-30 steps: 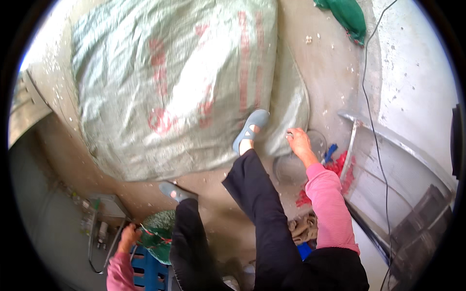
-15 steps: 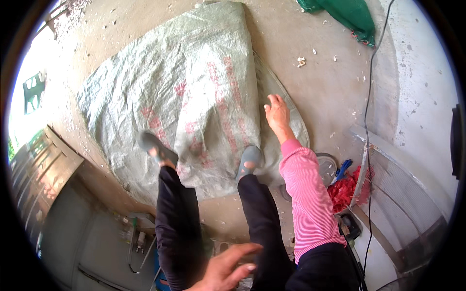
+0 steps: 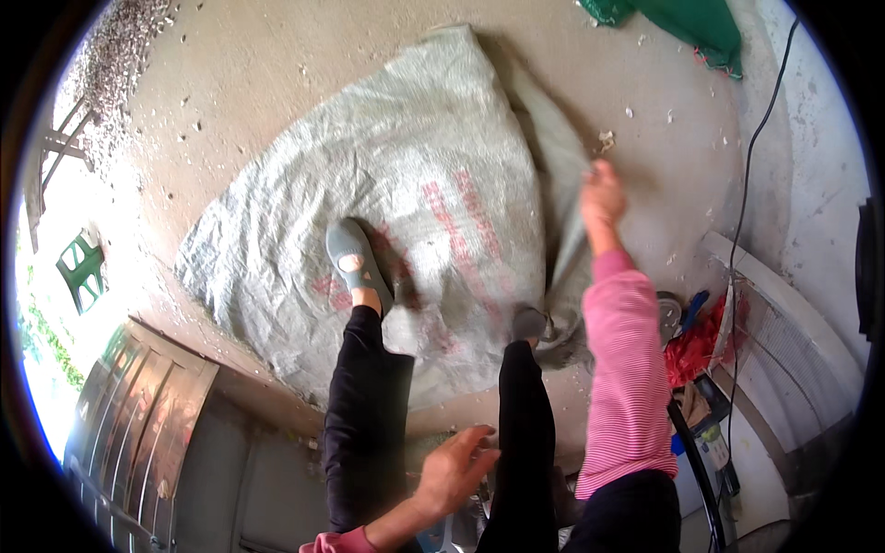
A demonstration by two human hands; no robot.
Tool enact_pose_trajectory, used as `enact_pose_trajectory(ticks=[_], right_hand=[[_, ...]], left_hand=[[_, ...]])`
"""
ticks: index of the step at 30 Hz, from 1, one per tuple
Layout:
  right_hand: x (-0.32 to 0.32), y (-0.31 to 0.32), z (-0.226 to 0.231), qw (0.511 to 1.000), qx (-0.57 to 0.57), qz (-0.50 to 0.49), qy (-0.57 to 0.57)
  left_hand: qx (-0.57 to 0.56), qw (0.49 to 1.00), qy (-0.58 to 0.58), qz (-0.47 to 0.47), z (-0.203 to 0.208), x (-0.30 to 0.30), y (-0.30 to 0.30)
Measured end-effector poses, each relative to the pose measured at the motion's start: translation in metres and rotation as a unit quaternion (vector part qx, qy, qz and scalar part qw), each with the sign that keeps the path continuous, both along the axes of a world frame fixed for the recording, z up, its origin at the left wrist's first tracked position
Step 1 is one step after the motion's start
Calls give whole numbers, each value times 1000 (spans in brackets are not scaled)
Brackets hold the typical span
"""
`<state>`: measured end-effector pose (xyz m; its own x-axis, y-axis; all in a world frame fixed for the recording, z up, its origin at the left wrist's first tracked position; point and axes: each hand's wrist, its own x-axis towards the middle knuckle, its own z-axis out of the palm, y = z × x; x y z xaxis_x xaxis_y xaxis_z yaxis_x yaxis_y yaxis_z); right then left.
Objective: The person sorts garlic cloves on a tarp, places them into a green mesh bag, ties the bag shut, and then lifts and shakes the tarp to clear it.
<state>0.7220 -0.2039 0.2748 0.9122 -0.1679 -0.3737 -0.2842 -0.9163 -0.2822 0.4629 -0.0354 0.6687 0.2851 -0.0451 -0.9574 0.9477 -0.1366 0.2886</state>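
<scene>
A large grey-white woven plastic sack [image 3: 369,157] with faded red printing lies spread and folded over on the floor. Along its right side, my right hand [image 3: 604,195] is closed on the edge of the sack's under layer, which rises off the ground in a loose flap [image 3: 564,166]. My left hand [image 3: 456,470] hangs between my knees, fingers loosely apart, holding nothing. My left foot in a grey shoe [image 3: 350,247] is on the sack, and my right shoe [image 3: 528,323] is at its lower right part.
At the right are a netted frame [image 3: 788,313], a red mesh heap [image 3: 693,346] and a black cable [image 3: 749,157]. Green cloth [image 3: 696,28] lies at the far right. A green plastic stool [image 3: 83,272] and a slatted metal panel [image 3: 138,396] stand left. White scraps dot the floor.
My right hand has moved right and closed on the sack's edge, pulling the under layer up and outward. My left foot has shifted over the sack. The view has also moved.
</scene>
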Motion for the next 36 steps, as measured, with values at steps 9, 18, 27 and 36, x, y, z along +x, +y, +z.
enact_pose_trajectory(ticks=[9, 18, 27, 36], right_hand=[[20, -107, 23, 990, 106, -77, -52], [-194, -263, 27, 982, -114, -1, 152], [-243, -280, 11, 924, -66, 2, 376], [-198, -262, 102, 968, -78, 2, 237]], left_hand=[[-23, 998, 37, -37, -4, 29, 21], [-52, 995, 83, -1, -1, 9, 9], [-71, 977, 97, -176, 18, 7, 8], [12, 994, 94, -59, 4, 4, 26]])
